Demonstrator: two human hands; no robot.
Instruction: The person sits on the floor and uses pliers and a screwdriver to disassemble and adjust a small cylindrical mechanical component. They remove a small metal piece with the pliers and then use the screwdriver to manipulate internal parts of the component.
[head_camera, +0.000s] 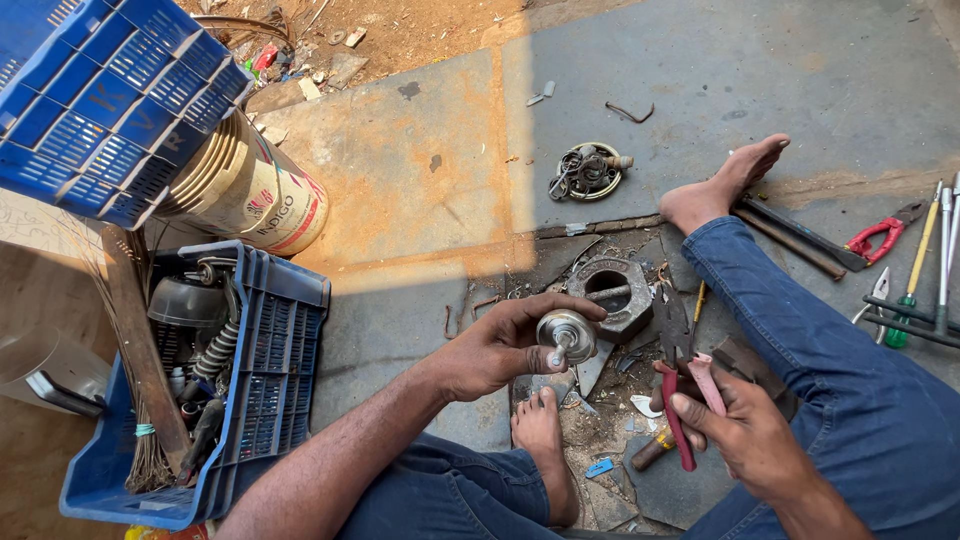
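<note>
My left hand grips a small round metal part with a short shaft, holding it up over the ground. My right hand is closed on pliers with red and pink handles, the jaws pointing away from me. Just beyond the metal part lies a heavy dark hexagonal nut-like block with a bolt across its hole. My bare feet rest on the concrete on either side of the work spot.
A blue crate of hoses and parts stands at left, another blue crate and a paint bucket behind it. Screwdrivers and red-handled snips lie at right. A round metal ring assembly sits further off.
</note>
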